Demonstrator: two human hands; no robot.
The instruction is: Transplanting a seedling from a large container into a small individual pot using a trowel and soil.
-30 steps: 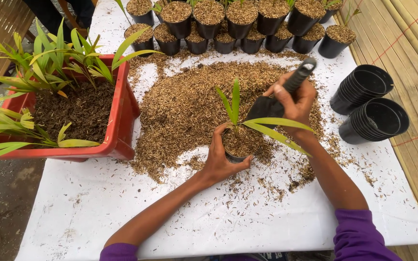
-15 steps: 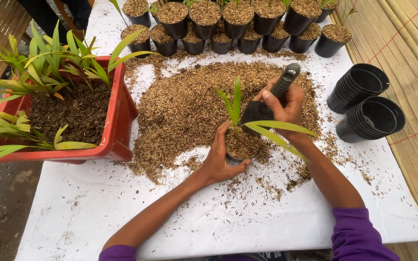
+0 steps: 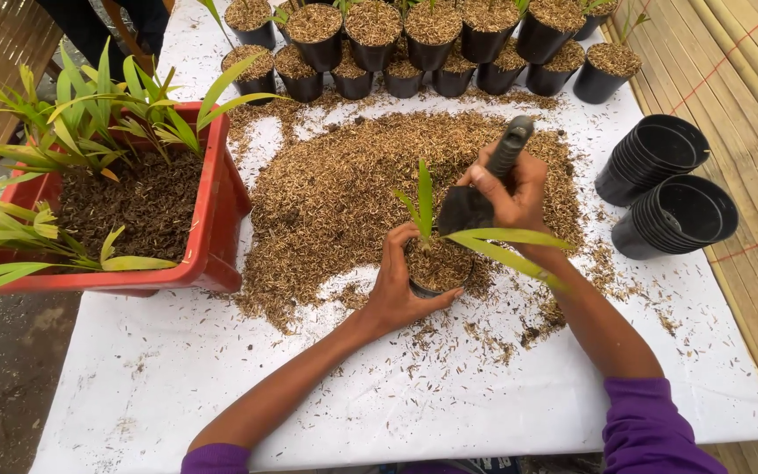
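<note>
Head view: we are potting a seedling (image 3: 425, 204) on the husk-strewn white sheet (image 3: 379, 395).
Our left hand (image 3: 396, 281) is wrapping the small black pot (image 3: 436, 268); our right hand (image 3: 515, 189) is clenching the trowel (image 3: 484, 189), its blade just above the pot.

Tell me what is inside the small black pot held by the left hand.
The small black pot, held by the left hand, is filled to the rim with brown husk mix, with a green seedling standing in it. Its roots and anything deeper are covered.
</note>
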